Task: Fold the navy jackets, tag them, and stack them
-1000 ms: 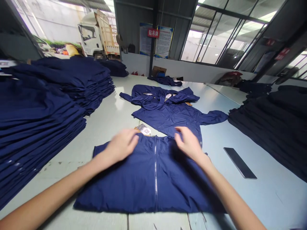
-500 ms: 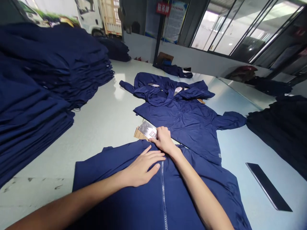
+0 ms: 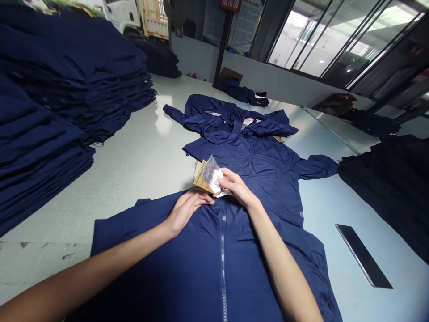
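Along the long pale work table (image 3: 127,188), stacks of navy jackets (image 3: 56,89) rose on the left, and a second navy jacket (image 3: 264,179) lay bunched beyond the zipped navy jacket (image 3: 201,264) spread nearest the person. At its collar, the right hand (image 3: 236,187) pinched a card tag (image 3: 200,179) backed by a clear packet (image 3: 212,173); the half-curled left hand (image 3: 189,208) reached the tag's lower edge, its grip unclear. A loose pinch could let the tag drop onto the second navy jacket. Any cord on the tag was hidden by the fingers.
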Demonstrator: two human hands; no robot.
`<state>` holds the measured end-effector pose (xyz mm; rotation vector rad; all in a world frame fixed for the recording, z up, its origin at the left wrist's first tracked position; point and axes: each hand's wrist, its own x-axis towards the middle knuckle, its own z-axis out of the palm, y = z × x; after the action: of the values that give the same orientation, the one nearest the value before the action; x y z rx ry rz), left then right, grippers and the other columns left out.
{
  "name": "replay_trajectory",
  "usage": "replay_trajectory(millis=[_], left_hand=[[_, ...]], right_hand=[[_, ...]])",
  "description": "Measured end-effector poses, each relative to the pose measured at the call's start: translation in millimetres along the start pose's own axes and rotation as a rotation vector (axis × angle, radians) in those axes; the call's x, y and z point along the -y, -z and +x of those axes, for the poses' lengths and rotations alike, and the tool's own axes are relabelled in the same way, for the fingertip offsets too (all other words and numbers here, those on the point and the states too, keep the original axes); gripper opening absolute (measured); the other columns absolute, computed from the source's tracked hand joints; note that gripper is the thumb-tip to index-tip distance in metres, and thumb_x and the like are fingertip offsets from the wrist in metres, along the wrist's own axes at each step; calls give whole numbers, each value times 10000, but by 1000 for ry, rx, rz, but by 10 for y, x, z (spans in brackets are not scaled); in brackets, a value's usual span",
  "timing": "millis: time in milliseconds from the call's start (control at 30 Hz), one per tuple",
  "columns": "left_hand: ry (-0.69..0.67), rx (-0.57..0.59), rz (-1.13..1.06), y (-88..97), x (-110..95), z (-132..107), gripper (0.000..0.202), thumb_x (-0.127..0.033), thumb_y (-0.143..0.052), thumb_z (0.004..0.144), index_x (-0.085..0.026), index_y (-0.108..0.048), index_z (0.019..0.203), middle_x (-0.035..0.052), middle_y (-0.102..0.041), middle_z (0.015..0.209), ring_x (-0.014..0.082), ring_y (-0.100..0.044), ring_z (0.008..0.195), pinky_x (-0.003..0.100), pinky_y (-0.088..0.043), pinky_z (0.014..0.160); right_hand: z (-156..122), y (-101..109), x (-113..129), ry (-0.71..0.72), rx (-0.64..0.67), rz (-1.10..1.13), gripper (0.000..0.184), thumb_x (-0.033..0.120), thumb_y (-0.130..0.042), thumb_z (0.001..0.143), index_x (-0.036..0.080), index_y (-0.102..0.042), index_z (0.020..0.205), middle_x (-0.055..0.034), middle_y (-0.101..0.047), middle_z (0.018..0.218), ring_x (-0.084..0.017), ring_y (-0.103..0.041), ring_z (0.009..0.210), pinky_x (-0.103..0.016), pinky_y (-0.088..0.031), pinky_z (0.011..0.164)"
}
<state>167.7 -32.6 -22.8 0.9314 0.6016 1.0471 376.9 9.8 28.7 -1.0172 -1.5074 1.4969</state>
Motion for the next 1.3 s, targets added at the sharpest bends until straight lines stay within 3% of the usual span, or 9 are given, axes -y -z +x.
replay_trajectory(millis=[233,367,500,633,800,933,1067,1233,1300], left_hand=[[281,88,-149,28,-195,39,780,-812,-476,911,-134,-721,1209,150,-780,1120,330,-708,1115,449,-503,1032],[313,101,-15,63,-226,26,623,-474,-796,822,-212,-619,1359,97,-760,1138,267,-709,1057,378,-511,957],[332,141,42,60,-200,2,792,-164,-794,656,-245,-547,1404,92,-731,1199,257,-694,1069,351,-516,900],[211,146,175,10,-136,-13,582,-271,-803,749,-214,-592,1289,80,-738,1125,229,-697,992,324,-520,852],[161,153,235,4,-17,-17,454,-458,-803,828,-215,-549,1115,44,-736,963,197,-707,834,310,-536,741],[125,135,372,20,37,-48,380,-458,-766,874,-213,-540,1055,11,-690,859,174,-685,778,278,-507,693],[2,111,583,-2,45,-117,235,-383,-680,945,-217,-571,1072,28,-677,945,192,-685,901,302,-512,781],[-379,74,994,-66,20,-228,91,-243,-628,946,-227,-674,1023,77,-616,1150,246,-609,1120,430,-484,1023],[-500,128,1099,-91,3,-260,115,-192,-596,952,-232,-691,1002,89,-624,1207,270,-568,1195,460,-464,1057]], right_hand=[[-131,-172,321,128,256,-601,332,182,-552,934,158,-717,1221,-88,-749,1205,-227,-681,1063,-365,-517,972],[-192,-230,405,229,206,-939,483,132,-554,914,136,-625,1392,-152,-691,1334,-257,-646,1193,-400,-492,1048],[-296,-60,539,111,-81,-1129,407,241,-547,994,131,-617,1379,-177,-682,1297,-270,-655,1165,-396,-501,1014],[-364,116,610,-124,36,-1113,301,361,-580,1013,151,-717,1181,-127,-760,1066,-241,-704,916,-344,-528,848],[-272,35,414,-51,223,-956,299,256,-555,1020,168,-698,1267,-118,-743,1211,-229,-700,1042,-337,-528,931],[-149,-71,185,61,103,-1058,422,168,-542,997,116,-611,1410,-204,-634,1392,-278,-617,1240,-427,-459,1091],[-80,-67,65,104,126,-1033,289,152,-600,969,123,-706,1236,-171,-719,1208,-275,-631,1135,-427,-470,1034],[-89,-3,127,135,-56,-900,360,171,-734,877,147,-679,1232,-89,-710,1067,-186,-626,886,-312,-489,827],[-115,-3,214,114,-72,-854,250,183,-701,902,155,-703,1151,-52,-716,966,-161,-616,806,-283,-473,769]])
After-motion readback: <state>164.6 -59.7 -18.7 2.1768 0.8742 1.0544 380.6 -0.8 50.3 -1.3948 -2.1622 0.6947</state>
